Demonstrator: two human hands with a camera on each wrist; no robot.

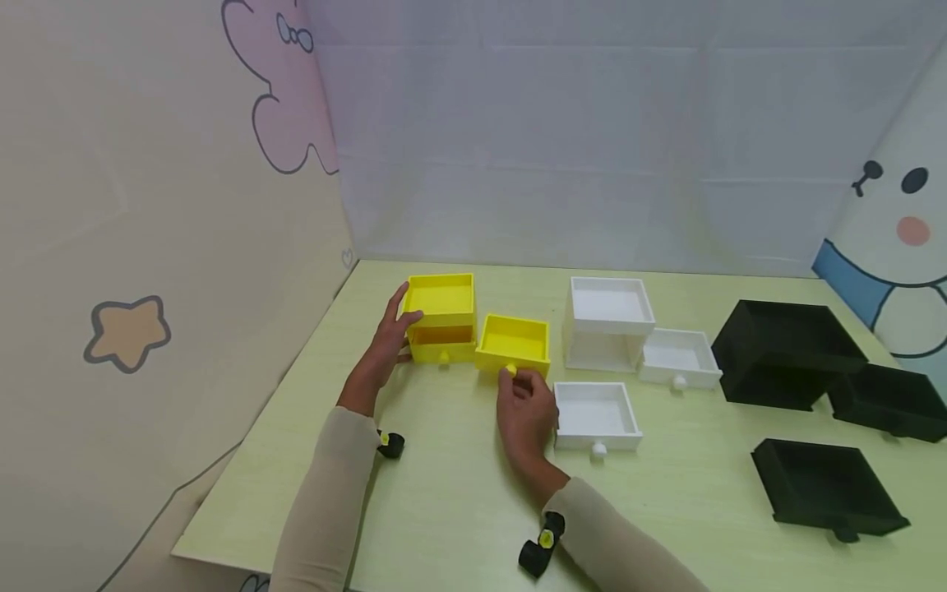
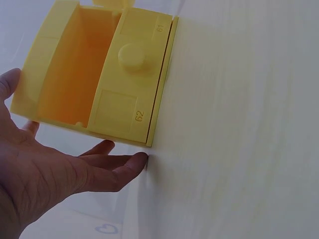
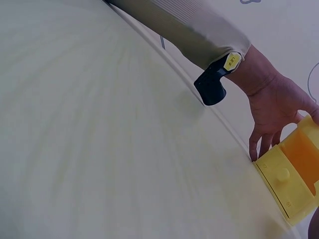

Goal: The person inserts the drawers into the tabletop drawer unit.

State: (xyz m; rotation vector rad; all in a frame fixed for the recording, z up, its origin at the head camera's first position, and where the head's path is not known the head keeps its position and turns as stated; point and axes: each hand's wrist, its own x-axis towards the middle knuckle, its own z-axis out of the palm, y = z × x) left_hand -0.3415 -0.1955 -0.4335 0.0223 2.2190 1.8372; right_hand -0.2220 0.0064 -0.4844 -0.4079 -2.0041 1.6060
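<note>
A small yellow cabinet stands at the table's far left, its upper slot vacant and its lower drawer closed, with a round knob. Against the cabinet's left side rest the fairly straight fingers of my left hand, the thumb at its upper front edge. To the right of the cabinet is a loose yellow drawer, tilted slightly. My right hand pinches this drawer's knob between thumb and index finger. In the right wrist view, the right hand is almost wholly out of frame.
Right of the yellow pieces stand a white cabinet and two white drawers, one beside my right hand. Farther right are a black cabinet and two black drawers, the nearer one toward the front. Fabric walls border the table.
</note>
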